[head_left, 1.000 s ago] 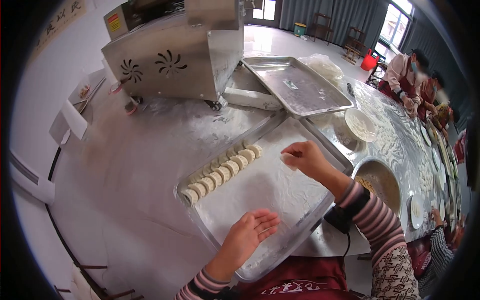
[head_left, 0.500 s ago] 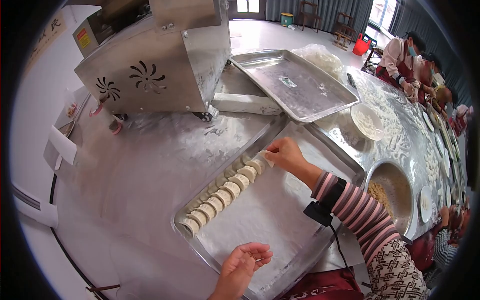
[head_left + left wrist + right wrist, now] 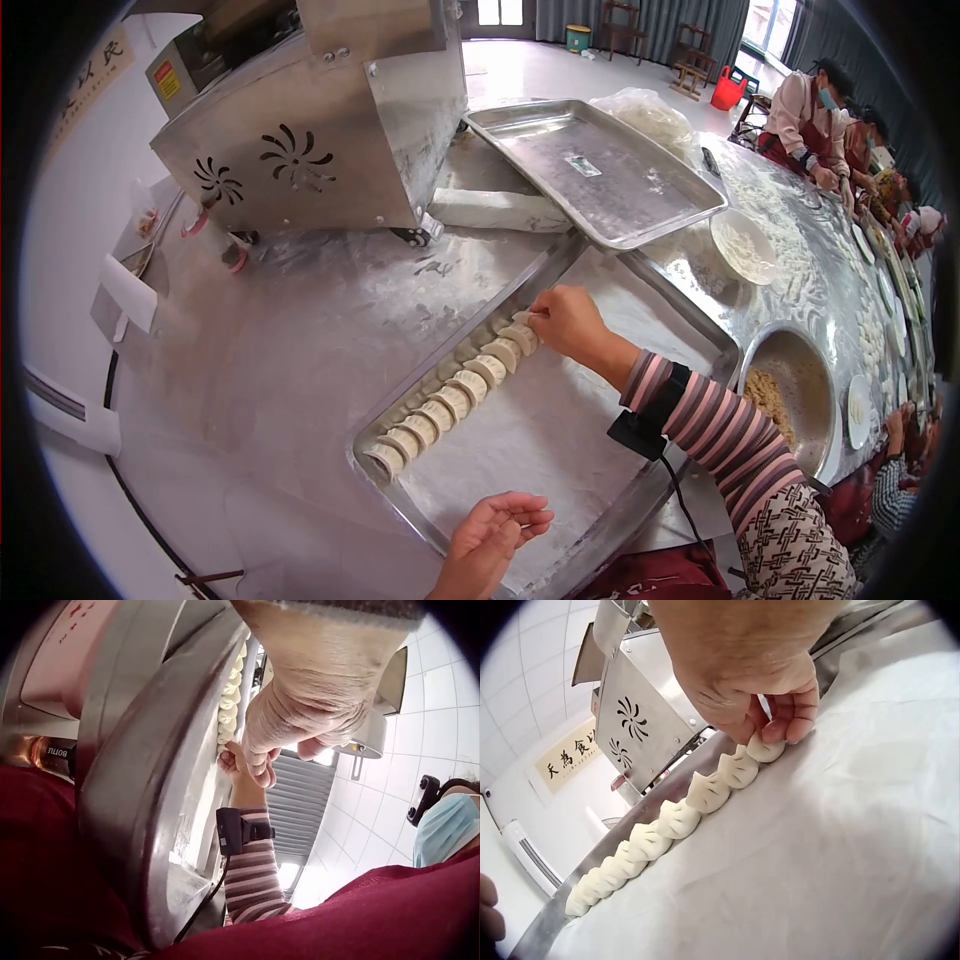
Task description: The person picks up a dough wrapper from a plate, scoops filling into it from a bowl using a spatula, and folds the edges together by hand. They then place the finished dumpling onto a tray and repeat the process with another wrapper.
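A row of pleated dumplings [image 3: 452, 400] runs along the left side of a metal tray [image 3: 405, 505] lined with a white sheet [image 3: 530, 450]. At the row's far end my right hand [image 3: 572, 322] pinches a dumpling [image 3: 763, 750] between thumb and fingers, close against its neighbour. In the right wrist view that dumpling sits low at the sheet, its top hidden by the fingertips. Over the near corner of the tray hovers my left hand [image 3: 497, 540], palm turned inward, fingers loosely bent and holding nothing.
A second metal tray [image 3: 610, 170] overlaps the far corner of the lined one. Behind stands a steel machine [image 3: 290, 160]. To the right are a bowl of filling [image 3: 815, 390], a white bowl of flour [image 3: 742, 245] and a floured table. Several people work along the far right side.
My right hand has moved left from over the sheet to the row's far end, bringing the dumpling down beside the others. The left hand has shifted slightly toward the tray's near edge.
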